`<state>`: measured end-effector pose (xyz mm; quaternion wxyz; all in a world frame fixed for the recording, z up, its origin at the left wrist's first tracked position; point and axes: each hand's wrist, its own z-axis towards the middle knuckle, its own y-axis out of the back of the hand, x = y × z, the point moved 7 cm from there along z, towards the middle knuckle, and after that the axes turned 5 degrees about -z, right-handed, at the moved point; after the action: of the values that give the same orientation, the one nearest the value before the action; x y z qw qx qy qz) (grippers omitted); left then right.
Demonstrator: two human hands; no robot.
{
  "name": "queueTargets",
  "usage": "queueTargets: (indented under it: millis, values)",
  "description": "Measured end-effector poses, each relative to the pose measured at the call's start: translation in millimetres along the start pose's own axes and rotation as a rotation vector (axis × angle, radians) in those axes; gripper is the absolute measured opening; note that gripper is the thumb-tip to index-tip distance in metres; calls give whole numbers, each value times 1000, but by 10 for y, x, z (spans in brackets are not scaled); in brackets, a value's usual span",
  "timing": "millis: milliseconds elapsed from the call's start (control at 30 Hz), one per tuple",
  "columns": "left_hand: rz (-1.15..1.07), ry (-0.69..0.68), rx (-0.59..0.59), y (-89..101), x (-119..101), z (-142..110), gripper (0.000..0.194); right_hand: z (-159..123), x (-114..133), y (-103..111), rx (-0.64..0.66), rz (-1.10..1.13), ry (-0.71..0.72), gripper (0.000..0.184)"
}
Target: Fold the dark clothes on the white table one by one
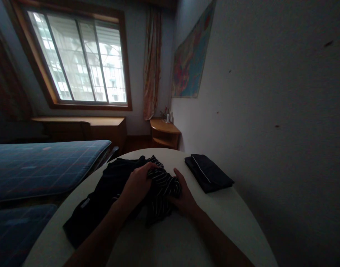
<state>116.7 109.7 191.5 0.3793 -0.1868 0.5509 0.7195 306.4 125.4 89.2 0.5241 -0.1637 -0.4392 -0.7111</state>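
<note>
A black cloth with thin white stripes point(162, 182) lies bunched on the round white table. My left hand point(139, 181) reaches over its left part, fingers bent and gripping the fabric. On its right edge is my right hand point(183, 195), with the cloth between the thumb and the fingers; one finger points up along the side. Under and left of my left forearm spreads a plain dark garment point(103, 196) with a small pale tag. Whether it joins the striped cloth cannot be made out in the dim light.
A folded dark garment with a white line point(210, 173) rests at the right of the round white table point(170, 244), close to the wall. Left of the table are blue checked mattresses point(47, 167). Behind stand a wooden corner shelf point(166, 127) and a low wooden desk point(103, 121).
</note>
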Motion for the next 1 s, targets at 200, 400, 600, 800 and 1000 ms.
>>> queueTargets:
  millis: [200, 400, 600, 800, 1000]
  values:
    - [-332, -190, 445, -522, -88, -153, 53, -49, -162, -180, 69, 151, -94, 48]
    - [-338, -25, 193, -209, 208, 69, 41, 17, -459, 401, -403, 343, -386, 27]
    - [346, 262, 102, -185, 679, 71, 46, 65, -493, 777, -501, 263, -362, 61]
    - [127, -20, 169, -474, 315, 26, 31, 54, -102, 262, 52, 88, -142, 100]
    - [-132, -215, 418, -709, -58, -149, 35, -20, -38, 11, 61, -8, -116, 56]
